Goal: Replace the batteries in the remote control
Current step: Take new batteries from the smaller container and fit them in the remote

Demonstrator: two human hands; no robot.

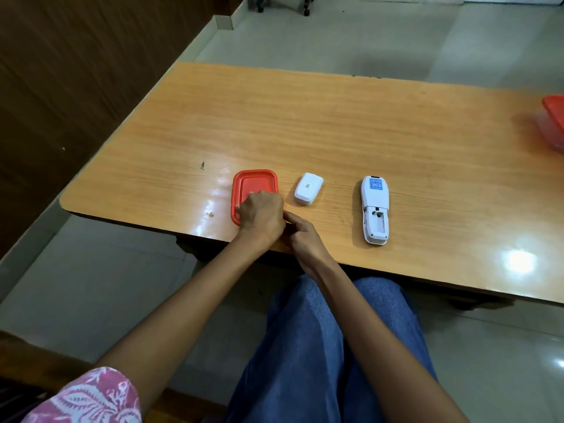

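Observation:
A white remote control [374, 209] lies face down on the wooden table [305, 123], with its battery bay open and empty. Its white battery cover [308, 189] lies apart to the left. Further left is a red-lidded box [253, 184] near the table's front edge. My left hand [261, 215] rests on the box's near right corner, fingers curled over it. My right hand [300, 236] touches the left hand at the same corner, fingers pinched. No batteries are visible; whatever the fingers hold is hidden.
A second red-lidded container [554, 123] sits at the table's far right edge. A dark wooden wall [76, 71] runs along the left. My legs in blue jeans [320, 346] are below the table's front edge. Chair wheels [306, 9] stand on the tiled floor beyond.

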